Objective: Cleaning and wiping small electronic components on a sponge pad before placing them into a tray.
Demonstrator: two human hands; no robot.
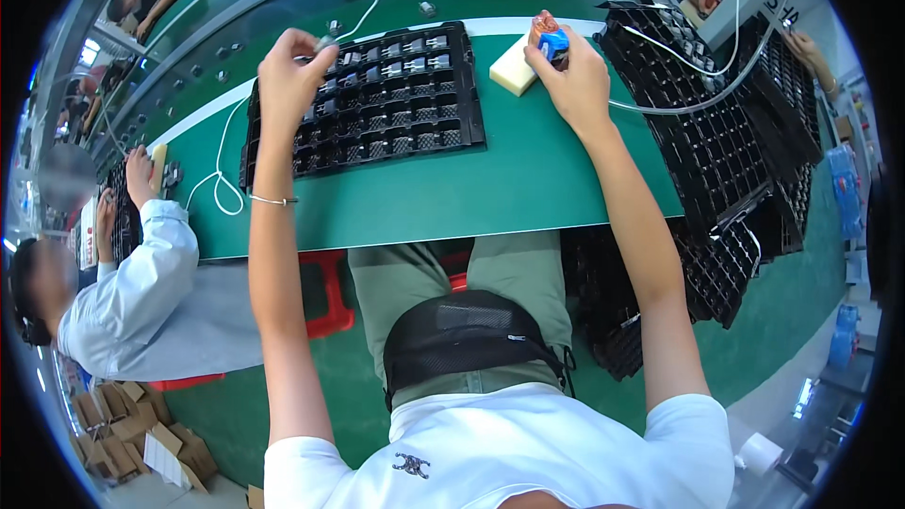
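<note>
A: What has the left hand (pixel 290 71) got?

B: A small grey part (pixel 324 42), pinched between thumb and fingertips at the far left corner of the black tray (pixel 368 108). A thin white cable (pixel 219 170) seems to run from it, looping down over the green table (pixel 452 193)

A: And the right hand (pixel 573 75)?

B: Fingers wrapped tight round a small blue and red tool (pixel 549 38), held just beside a pale block (pixel 514 66) at the tray's right edge

A: How would that part handle?

B: Light and stiff, I'd say, and small enough to slip. Best taken by its sides with the fingertips, as it is now, not by the cable. The tray looks thin and likely bends if lifted by one corner; many of its pockets hold similar parts

A: The surface?

B: Smooth green matting, flat, with a white stripe behind the tray. Stacks of empty black trays (pixel 726 132) crowd the right side, some overhanging the edge, with another cable draped over them

A: Much room?

B: Tight. A person in a pale shirt (pixel 141 297) works close on the left, and cardboard boxes (pixel 132 434) sit on the floor
</note>
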